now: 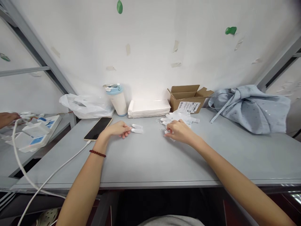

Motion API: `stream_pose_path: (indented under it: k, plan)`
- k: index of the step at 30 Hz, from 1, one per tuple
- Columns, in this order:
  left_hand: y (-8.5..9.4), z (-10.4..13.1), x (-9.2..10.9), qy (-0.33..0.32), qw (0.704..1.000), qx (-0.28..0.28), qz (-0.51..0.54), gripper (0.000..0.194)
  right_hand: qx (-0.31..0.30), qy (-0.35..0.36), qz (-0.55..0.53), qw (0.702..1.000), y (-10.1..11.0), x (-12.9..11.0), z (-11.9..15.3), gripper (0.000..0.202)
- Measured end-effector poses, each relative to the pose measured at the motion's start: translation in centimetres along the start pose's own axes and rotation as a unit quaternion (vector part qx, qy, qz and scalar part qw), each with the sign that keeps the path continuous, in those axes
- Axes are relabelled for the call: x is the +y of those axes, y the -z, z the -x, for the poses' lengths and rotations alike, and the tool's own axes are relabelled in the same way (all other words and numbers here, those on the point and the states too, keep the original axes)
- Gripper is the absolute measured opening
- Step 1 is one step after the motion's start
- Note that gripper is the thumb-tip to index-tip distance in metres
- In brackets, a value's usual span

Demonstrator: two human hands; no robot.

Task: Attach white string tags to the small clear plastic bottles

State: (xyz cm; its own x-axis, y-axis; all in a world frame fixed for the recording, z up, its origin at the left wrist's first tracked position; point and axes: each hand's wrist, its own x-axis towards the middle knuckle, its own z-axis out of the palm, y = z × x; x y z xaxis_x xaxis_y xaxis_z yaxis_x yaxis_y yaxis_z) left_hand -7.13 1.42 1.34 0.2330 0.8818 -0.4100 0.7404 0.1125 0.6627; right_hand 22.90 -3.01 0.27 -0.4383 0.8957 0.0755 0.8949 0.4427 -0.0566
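My left hand [119, 129], with a dark red beaded bracelet on its wrist, is closed in a pinch at the thin ends of small white tag-like pieces [137, 131]. The pieces point right, just above the desk. At the left edge of a loose pile of similar white pieces [180, 116] with thin strings, my right hand [176, 130] has its fingers drawn together. Its fingertips touch or grip a piece there, but what lies between them is mostly hidden.
Along the back stand a cup [118, 102], a stack of white envelopes [149, 108], an open cardboard box [187, 99] and a blue-grey cloth bag [254, 108]. A charging phone [98, 128] and plastic bag [87, 105] lie left. Another person's hand [8, 119] shows far left.
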Motion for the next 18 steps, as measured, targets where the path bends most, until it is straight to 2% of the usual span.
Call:
stream_pose_path:
  k: [3,6,13,15,18]
  plan:
    - [-0.4,-0.8,-0.3,0.012,0.999,0.035,-0.011,0.037,-0.003,0.019,-0.016,1.000,-0.2,-0.1,0.1,0.017]
    - [-0.9,-1.4,-0.6,-0.009,0.998,0.064,-0.013,0.037,0.003,0.042,-0.035,0.998,-0.7,-0.1,0.0,0.014]
    - [-1.8,-1.7,-0.4,-0.033,0.994,0.104,-0.028,0.037,0.048,0.074,-0.104,0.991,-1.9,0.2,-0.1,0.006]
    - [-1.9,-1.6,-0.4,-0.025,0.990,0.125,-0.063,0.039,0.051,0.077,-0.130,0.987,-1.8,0.1,-0.2,0.006]
    - [-2.0,-1.4,-0.1,0.019,0.973,0.195,-0.123,0.041,0.064,0.085,-0.176,0.979,-1.4,-0.2,-0.1,0.008]
